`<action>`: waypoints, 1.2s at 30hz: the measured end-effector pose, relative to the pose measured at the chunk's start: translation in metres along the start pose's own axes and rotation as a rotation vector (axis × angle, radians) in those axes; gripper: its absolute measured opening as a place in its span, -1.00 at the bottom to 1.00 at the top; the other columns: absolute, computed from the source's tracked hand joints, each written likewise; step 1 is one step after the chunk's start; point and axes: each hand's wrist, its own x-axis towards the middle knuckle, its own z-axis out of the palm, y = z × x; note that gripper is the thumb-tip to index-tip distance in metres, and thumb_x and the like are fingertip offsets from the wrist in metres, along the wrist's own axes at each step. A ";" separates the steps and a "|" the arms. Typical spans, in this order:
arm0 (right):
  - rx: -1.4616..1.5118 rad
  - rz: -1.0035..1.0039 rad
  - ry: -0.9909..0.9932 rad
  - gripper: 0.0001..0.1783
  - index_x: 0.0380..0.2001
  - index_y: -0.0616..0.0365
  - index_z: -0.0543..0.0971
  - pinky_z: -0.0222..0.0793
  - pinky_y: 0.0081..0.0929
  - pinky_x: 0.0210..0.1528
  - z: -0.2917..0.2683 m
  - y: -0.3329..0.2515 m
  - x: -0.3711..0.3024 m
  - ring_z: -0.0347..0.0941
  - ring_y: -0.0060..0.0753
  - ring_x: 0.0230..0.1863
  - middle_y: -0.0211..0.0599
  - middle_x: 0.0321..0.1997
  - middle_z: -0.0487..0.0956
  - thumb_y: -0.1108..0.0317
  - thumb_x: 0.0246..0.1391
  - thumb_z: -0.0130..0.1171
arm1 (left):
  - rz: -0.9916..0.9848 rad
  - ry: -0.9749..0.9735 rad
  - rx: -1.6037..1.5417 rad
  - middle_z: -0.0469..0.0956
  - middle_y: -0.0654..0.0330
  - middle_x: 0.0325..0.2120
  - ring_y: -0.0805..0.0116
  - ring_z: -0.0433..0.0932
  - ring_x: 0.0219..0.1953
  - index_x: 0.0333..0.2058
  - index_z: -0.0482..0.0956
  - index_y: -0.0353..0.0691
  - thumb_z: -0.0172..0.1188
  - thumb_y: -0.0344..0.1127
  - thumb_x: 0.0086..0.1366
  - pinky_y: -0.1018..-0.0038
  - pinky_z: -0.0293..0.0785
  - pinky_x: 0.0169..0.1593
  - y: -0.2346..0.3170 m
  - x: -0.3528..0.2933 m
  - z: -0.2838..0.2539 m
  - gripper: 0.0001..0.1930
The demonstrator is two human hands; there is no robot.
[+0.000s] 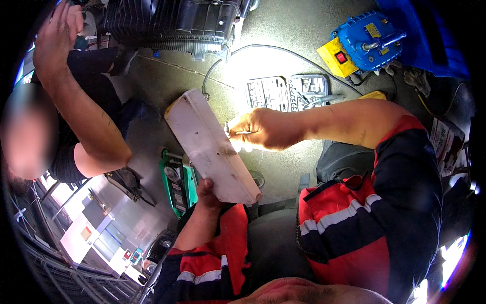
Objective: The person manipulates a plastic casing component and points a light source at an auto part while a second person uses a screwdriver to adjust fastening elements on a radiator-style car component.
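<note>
My left hand (208, 195) grips the lower end of a long, scuffed white box-shaped piece (205, 142), its thumb lying on the upper face. The piece is held tilted in front of my body, its far end up and to the left. My right hand (260, 129) reaches in from the right with its fingers pinched on a small metal piece (227, 129) close beside the box's right edge. What kind of part it is, and whether it touches the box, I cannot tell. The fingers of my left hand under the box are hidden.
An open socket set (288, 92) lies on the floor beyond my right forearm. A blue machine with a yellow switch box (364, 43) stands at the far right. A black cable (298, 52) curves across the floor. A green floor jack (178, 183) and another person's raised arm (83, 104) are at left.
</note>
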 end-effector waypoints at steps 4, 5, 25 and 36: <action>-0.113 -0.015 0.058 -0.77 -0.25 0.30 0.54 0.39 -0.37 -0.14 -0.002 -0.009 -0.002 0.54 -0.25 -0.23 0.00 -0.26 0.59 0.35 0.20 -0.01 | 0.048 -0.009 0.048 0.42 -0.02 -0.01 0.06 0.47 -0.01 0.18 0.18 -0.26 0.37 -0.05 -0.03 0.19 0.48 0.05 0.004 0.003 0.005 -0.15; -0.154 -0.006 0.075 -0.77 -0.24 0.29 0.55 0.40 -0.38 -0.13 -0.002 -0.010 -0.002 0.54 -0.24 -0.22 -0.03 -0.25 0.60 0.36 0.20 -0.01 | 0.051 -0.027 0.038 0.42 -0.03 -0.01 0.05 0.47 -0.01 0.18 0.18 -0.27 0.37 -0.06 -0.03 0.20 0.49 0.04 0.004 0.004 0.004 -0.15; -0.415 -0.403 -0.041 -0.85 -0.48 0.21 0.50 0.39 -0.34 -0.33 -0.026 -0.019 0.018 0.48 -0.16 -0.39 -0.25 -0.48 0.52 0.36 0.09 0.15 | -0.325 -0.618 -0.521 0.48 -0.06 -0.32 0.23 0.49 -0.48 0.17 0.22 -0.23 0.38 0.00 -0.10 0.41 0.46 -0.51 0.015 0.017 -0.019 -0.12; -1.232 -0.639 -0.030 -0.86 -0.44 0.04 0.66 0.43 -0.33 -0.06 -0.030 -0.072 -0.009 0.49 -0.27 -0.12 -0.38 -0.26 0.57 0.31 -0.15 0.23 | -0.148 -0.023 -0.235 0.43 0.02 0.01 0.07 0.48 0.02 0.19 0.19 -0.27 0.26 -0.06 -0.01 0.10 0.42 0.11 0.018 -0.006 -0.003 -0.19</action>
